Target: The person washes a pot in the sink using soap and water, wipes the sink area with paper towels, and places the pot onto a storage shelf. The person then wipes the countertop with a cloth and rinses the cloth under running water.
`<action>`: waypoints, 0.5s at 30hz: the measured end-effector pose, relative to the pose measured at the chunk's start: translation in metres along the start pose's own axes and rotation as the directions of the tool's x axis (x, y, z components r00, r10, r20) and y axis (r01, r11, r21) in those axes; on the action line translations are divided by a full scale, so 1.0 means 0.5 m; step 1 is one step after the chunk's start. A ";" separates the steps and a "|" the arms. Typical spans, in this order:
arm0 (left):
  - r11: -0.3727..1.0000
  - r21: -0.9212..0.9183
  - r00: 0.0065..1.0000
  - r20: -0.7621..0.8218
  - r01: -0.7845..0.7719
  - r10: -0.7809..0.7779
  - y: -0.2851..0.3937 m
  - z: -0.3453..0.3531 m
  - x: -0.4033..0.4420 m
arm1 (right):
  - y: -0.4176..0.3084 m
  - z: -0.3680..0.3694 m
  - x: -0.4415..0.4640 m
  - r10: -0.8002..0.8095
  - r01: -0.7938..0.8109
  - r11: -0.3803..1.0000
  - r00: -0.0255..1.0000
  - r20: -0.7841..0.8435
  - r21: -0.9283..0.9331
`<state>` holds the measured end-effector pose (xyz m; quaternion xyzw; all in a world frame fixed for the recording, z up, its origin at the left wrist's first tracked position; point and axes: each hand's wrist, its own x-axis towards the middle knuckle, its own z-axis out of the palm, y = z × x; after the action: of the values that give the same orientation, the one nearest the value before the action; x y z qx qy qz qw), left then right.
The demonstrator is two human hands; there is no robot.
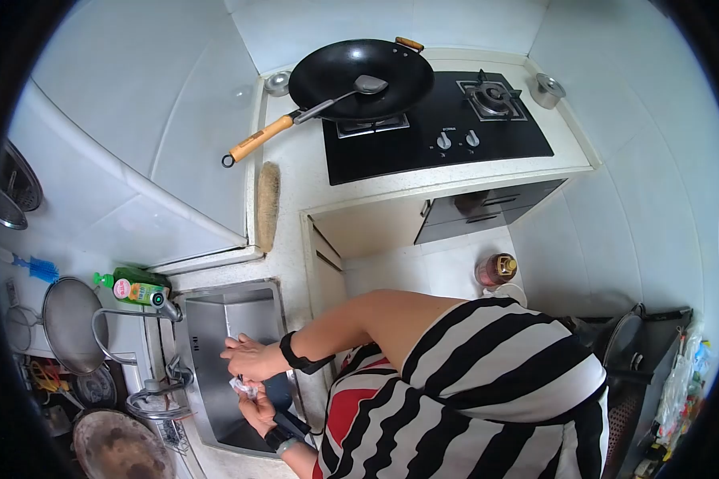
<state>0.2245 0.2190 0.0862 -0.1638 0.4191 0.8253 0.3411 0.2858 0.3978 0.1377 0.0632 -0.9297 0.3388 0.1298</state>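
Both hands are over the metal sink (228, 299). My left hand (257, 411), the lower one in view, has its fingers closed round a small crumpled whitish thing (244, 389). Just above it, my right hand (252, 358) is bent with curled fingers over a small dark thing that I cannot make out. A black band circles each wrist. Under the hands, a dark bluish object (278, 393) lies in the sink, partly hidden.
The faucet (177, 374) and green soap bottle (140, 289) stand at the sink's left. A wok (327, 68) with a spatula (268, 140) rests on the stove (423, 144). A loofah (268, 207) lies on the counter, and a bottle (495, 270) is on the floor.
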 end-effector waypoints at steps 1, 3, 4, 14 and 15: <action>0.999 -0.030 0.999 -0.025 0.037 -0.038 0.010 -0.026 0.017 | 0.003 0.009 0.007 0.055 -0.058 0.997 0.996 0.065 0.051; 0.989 -0.120 0.990 0.119 0.085 -0.071 0.008 -0.081 0.057 | 0.008 0.015 0.003 0.031 -0.032 0.998 0.999 0.022 0.046; 1.000 0.020 1.000 0.002 0.011 -0.011 0.009 -0.088 0.067 | 0.015 0.024 0.005 0.024 -0.025 0.992 1.000 0.008 0.125; 0.964 0.259 0.981 -0.163 -0.061 0.106 -0.015 0.022 0.041 | -0.022 -0.039 -0.009 0.135 -0.156 0.936 0.987 0.088 0.314; 0.940 0.337 0.997 -0.014 -0.061 0.070 -0.018 0.015 0.049 | -0.017 -0.038 -0.012 0.135 -0.159 0.930 0.986 0.095 0.330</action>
<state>0.2133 0.2392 0.0719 -0.0997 0.5633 0.7505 0.3310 0.2969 0.4036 0.1553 0.0268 -0.8643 0.4989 0.0582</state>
